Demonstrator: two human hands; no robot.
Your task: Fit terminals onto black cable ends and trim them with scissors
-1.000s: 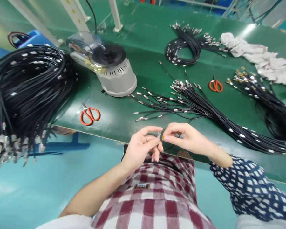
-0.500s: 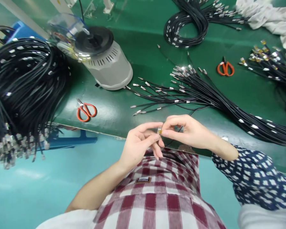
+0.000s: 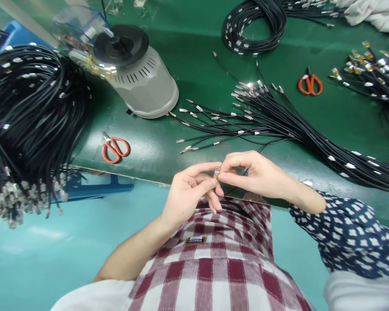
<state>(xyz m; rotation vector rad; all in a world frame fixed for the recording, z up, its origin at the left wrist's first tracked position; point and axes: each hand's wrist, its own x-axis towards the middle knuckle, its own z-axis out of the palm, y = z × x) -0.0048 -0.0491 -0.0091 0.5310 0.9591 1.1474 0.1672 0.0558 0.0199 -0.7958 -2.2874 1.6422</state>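
Note:
My left hand [image 3: 189,192] and my right hand [image 3: 254,175] meet just in front of the green table's near edge [image 3: 142,175]. Both pinch a small metal connector [image 3: 217,172] between thumb and fingertips. A thin black cable [image 3: 262,150] runs from the connector back under my right hand toward the table. A fan of black cables with metal ends [image 3: 246,121] lies just beyond my hands.
A grey tape dispenser [image 3: 139,82] stands at back left, orange scissors [image 3: 115,148] near the front edge, a second pair [image 3: 310,84] at right. A big hanging bundle of black cables [image 3: 29,116] fills the left. More coils [image 3: 253,26] and white cloth [image 3: 376,15] lie at the back.
The view has tilted downward, so the table things sit higher in the frame. My hands stay together on the connector, with only small finger shifts.

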